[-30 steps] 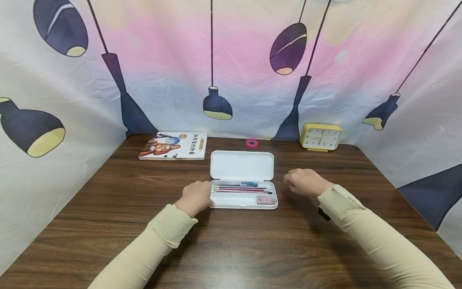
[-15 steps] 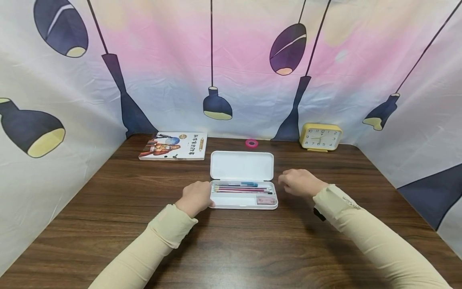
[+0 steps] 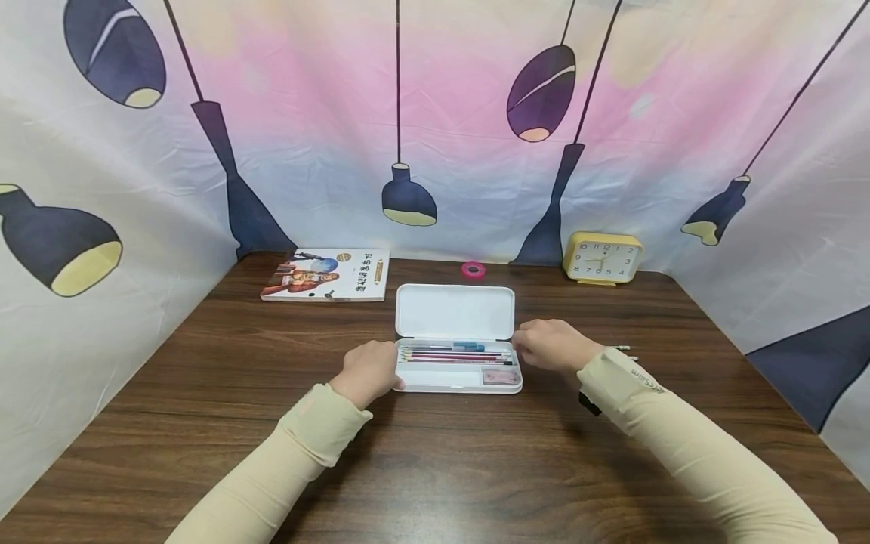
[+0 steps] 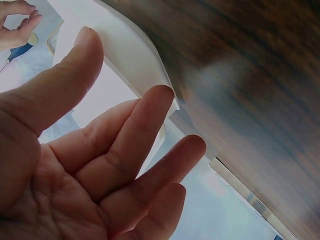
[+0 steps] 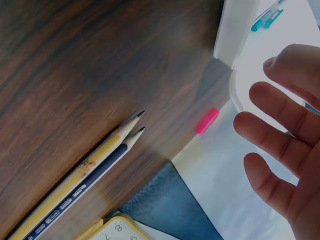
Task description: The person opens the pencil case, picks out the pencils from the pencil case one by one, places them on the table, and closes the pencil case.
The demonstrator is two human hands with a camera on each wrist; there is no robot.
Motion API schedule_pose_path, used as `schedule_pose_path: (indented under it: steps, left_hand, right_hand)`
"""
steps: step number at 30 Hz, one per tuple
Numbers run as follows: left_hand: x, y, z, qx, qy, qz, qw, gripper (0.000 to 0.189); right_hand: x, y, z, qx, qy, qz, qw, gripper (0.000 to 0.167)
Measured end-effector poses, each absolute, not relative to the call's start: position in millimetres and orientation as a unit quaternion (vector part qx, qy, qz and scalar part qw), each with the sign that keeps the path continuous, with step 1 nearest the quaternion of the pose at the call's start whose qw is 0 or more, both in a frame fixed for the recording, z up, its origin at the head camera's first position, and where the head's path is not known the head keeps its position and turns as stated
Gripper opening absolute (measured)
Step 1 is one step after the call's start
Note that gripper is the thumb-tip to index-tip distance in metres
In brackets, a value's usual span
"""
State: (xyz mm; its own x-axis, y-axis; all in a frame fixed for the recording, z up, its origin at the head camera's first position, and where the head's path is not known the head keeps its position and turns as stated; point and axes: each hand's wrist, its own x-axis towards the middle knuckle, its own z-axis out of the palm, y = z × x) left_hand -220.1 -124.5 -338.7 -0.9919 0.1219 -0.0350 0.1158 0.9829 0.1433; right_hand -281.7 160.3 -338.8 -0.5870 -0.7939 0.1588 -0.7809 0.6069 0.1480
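Pencil case (image 3: pixel 438 378): lid (image 3: pixel 455 311) up, between my hands;
Left hand (image 3: pixel 367 370): loosely spread, at the case's left end;
Right hand (image 3: pixel 553 344): likewise, at its right end;
Loose pencils (image 5: pixel 75 181): right of it; my sleeve (image 3: pixel 680 423) brushing them could roll them

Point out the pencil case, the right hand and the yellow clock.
Pencil case (image 3: pixel 442 377): head view, bare front compartment.
Right hand (image 3: pixel 554 345): head view, back of the hand.
Yellow clock (image 3: pixel 603 258): head view, dial.

2 hands (image 3: pixel 367 372) flank white pencil case (image 3: pixel 435 377), lid (image 3: pixel 455 311) raised.
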Motion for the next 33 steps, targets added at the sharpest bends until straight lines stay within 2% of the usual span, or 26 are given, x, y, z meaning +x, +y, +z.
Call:
schedule_pose_path:
  steps: [18, 33]
  left_hand:
    - [-220.6, -125.2, -339.5, 0.060, 0.995, 0.068, 0.028, 0.036]
    - [-219.2, -124.3, -339.0, 0.058, 0.995, 0.072, 0.027, 0.034]
  right_hand:
    - [-280.5, 140.2, -337.1, 0.452, -0.888, -0.043, 0.073, 0.009]
    - [-280.7, 121.2, -341.3, 0.473, -0.874, -0.065, 0.086, 0.005]
